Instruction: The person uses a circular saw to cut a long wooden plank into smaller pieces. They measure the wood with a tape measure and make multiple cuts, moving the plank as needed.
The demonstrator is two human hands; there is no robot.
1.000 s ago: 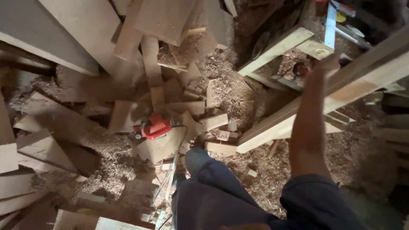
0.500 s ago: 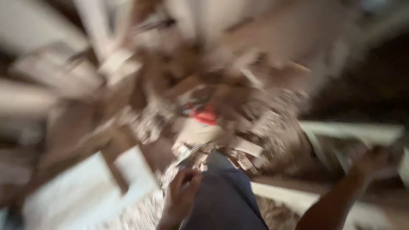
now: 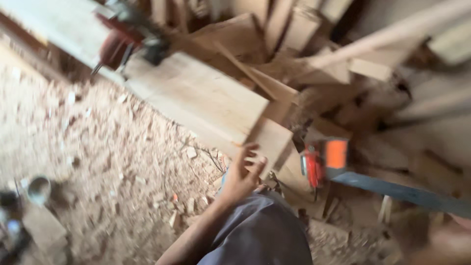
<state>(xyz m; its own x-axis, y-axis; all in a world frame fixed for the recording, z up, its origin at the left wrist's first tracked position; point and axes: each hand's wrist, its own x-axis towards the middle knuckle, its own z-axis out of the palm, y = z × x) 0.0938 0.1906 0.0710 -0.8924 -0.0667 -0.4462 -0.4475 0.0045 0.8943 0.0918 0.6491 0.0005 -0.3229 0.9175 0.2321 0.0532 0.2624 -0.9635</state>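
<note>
My left hand [image 3: 243, 172] is raised with its fingers apart, holding nothing. Its fingertips are at the near corner of a wide pale wooden board [image 3: 196, 95] that runs up to the top left; the blur hides whether they touch it. Just right of the hand lies a red and orange power tool [image 3: 321, 162] with a long blue-grey bar [image 3: 397, 192] running out to the right. A blurred skin-toned shape [image 3: 441, 245] in the lower right corner may be my right arm; no hand shows clearly. My knee in dark blue trousers [image 3: 262, 235] fills the bottom centre.
Another red power tool [image 3: 122, 41] rests on the far end of the board. Planks and offcuts [image 3: 314, 59] are piled across the top and right. Sawdust and wood chips [image 3: 98, 147] cover the floor at left, where a small metal cup [image 3: 39, 189] stands.
The view has swung quickly left. My left hand has risen from beside my leg to the board's near corner. My right arm, earlier stretched to a plank at right, has dropped to the frame's corner.
</note>
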